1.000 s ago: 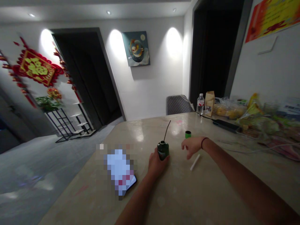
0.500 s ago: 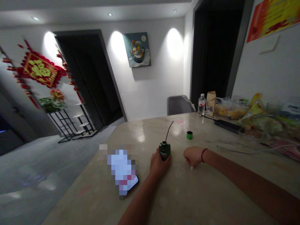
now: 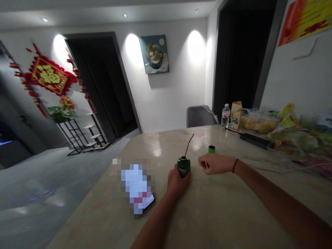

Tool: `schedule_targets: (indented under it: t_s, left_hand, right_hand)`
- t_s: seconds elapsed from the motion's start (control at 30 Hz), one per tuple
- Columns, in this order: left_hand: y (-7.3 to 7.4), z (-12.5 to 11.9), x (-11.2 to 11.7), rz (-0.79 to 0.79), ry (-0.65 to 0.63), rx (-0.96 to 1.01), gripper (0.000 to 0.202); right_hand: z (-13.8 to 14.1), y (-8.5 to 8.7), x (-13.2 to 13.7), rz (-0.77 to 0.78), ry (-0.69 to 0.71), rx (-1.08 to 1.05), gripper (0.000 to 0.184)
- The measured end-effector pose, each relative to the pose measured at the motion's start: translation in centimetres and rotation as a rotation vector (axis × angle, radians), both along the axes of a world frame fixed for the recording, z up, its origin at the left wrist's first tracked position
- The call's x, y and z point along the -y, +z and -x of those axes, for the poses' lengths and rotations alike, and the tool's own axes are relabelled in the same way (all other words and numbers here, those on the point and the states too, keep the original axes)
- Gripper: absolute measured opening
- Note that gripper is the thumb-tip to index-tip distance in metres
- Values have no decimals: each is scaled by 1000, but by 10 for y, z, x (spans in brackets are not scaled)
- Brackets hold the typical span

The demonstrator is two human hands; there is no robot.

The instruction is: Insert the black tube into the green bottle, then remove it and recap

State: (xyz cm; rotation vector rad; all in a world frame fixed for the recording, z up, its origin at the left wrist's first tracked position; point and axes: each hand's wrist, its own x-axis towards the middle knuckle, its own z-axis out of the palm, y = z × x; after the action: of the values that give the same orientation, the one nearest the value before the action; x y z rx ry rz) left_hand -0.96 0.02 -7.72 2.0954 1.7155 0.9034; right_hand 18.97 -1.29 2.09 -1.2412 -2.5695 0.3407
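My left hand is wrapped round the base of a small dark green bottle that stands on the beige marble table. A thin black reed sticks up out of its open neck. Just right of the bottle, my right hand hovers a little above the table with its fingers pinched on a thin white stick, of which only a pale bit shows at the fingertips. The bottle's green cap stands on the table just behind my right hand.
A phone lies near the table's left edge. At the right back are a water bottle, a paper bag, bags of food, a black remote and a white cable. A grey chair stands behind the table.
My right hand came down on the white stick lying on the table, closed on it and lifted it left toward the bottle. My left hand stayed on the bottle.
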Motion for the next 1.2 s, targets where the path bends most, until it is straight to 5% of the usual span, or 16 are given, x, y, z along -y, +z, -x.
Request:
schedule_targets:
  t_s: [0.13,0.27,0.77,1.2]
  left_hand:
    - [1,0,1,16,6,7,50]
    - [2,0,1,36,2,25,50]
    - [2,-1,2,7,0,19,48]
    - [3,-2,2,17,4,15,49]
  right_hand:
    - [1,44,-7,-78,-46,-401,9]
    - [11,61,-9,-173,-62,-677,13]
    - [43,28,-29,-189,-103,-446,6]
    - [53,5,-40,-128,-104,-143,19]
